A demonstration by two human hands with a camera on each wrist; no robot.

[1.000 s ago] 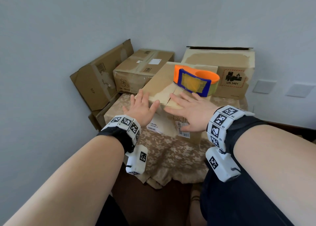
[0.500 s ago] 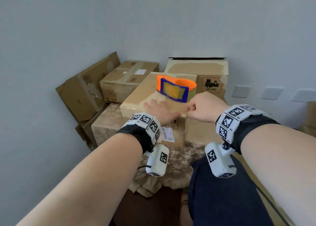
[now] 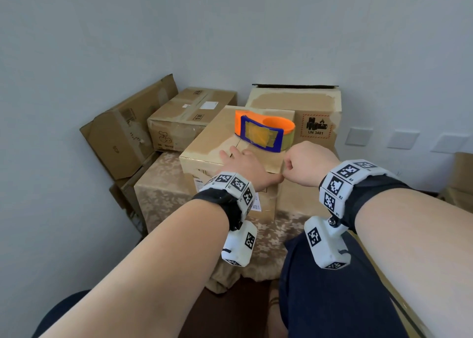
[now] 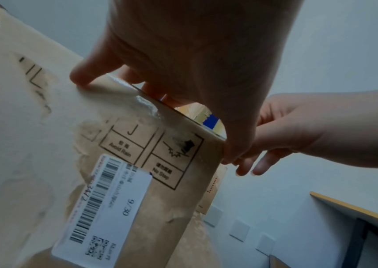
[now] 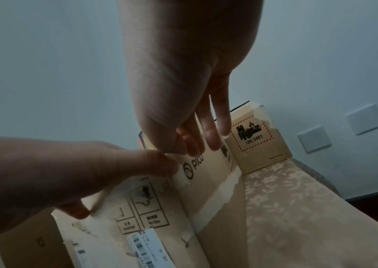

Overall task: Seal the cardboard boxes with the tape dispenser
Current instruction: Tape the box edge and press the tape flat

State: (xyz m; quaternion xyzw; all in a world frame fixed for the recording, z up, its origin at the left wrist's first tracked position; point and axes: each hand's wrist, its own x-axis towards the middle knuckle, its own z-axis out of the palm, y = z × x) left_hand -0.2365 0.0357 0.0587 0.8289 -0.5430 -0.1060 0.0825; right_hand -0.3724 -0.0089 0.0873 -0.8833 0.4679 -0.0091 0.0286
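Your left hand (image 3: 245, 167) is lying flat on the front box (image 3: 204, 147), fingers spread, thumb hooked over its near edge. Your right hand (image 3: 305, 167) is pinching narrowly at the near right corner; on what, you cannot tell. The tape dispenser (image 3: 263, 130) is sitting untouched toward the lid's far edge. Tugging the corner could be jolting it off.

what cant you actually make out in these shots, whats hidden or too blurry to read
- Right hand, head view: knuckles face the camera, so anything pinched is hidden; the wrist views are too dim to settle it.
- Left hand, head view: its fingertips are partly covered by its own back.
- Tape dispenser, wrist views: only slivers show behind the hands.
- Shipping label, left wrist view: small print is blurred.
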